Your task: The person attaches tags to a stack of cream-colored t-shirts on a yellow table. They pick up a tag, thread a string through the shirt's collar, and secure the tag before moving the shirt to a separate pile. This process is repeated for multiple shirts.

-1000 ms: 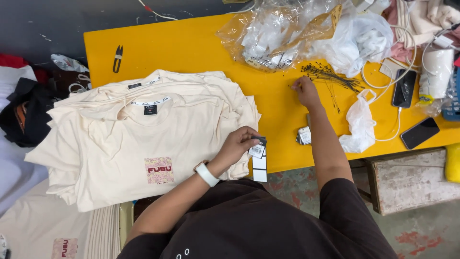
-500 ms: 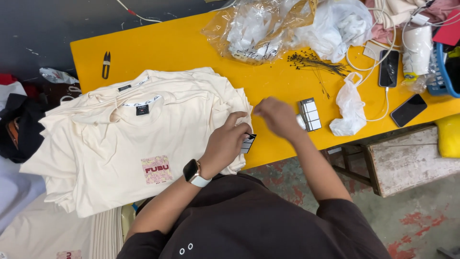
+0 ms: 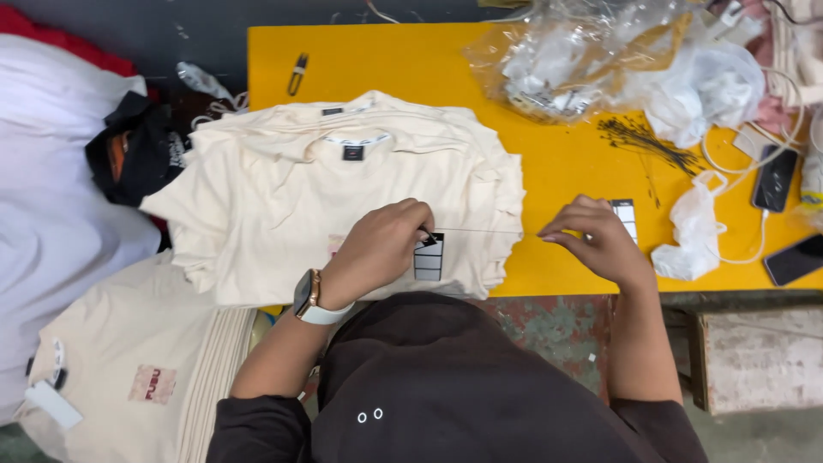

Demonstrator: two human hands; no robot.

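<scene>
1. The left hand (image 3: pixel 377 249) pinches a small paper tag (image 3: pixel 429 255) against the top cream T-shirt (image 3: pixel 343 214), near the shirt's lower hem at the front edge of the yellow bench (image 3: pixel 411 60).
2. The right hand (image 3: pixel 600 240) is closed on the far end of a thin strand (image 3: pixel 484 230), which runs taut from the tag across the shirt stack's right side; the hands are well apart.
3. Judged from this, the tag is partway fastened: threaded onto the shirt, not yet let go.
4. A spare tag (image 3: pixel 626 216) lies just beyond the right hand, and a bundle of dark strands (image 3: pixel 643 141) lies further back.
5. More cream shirts (image 3: pixel 146 386) lie stacked off the bench's front left corner; one shows a tag.
</scene>
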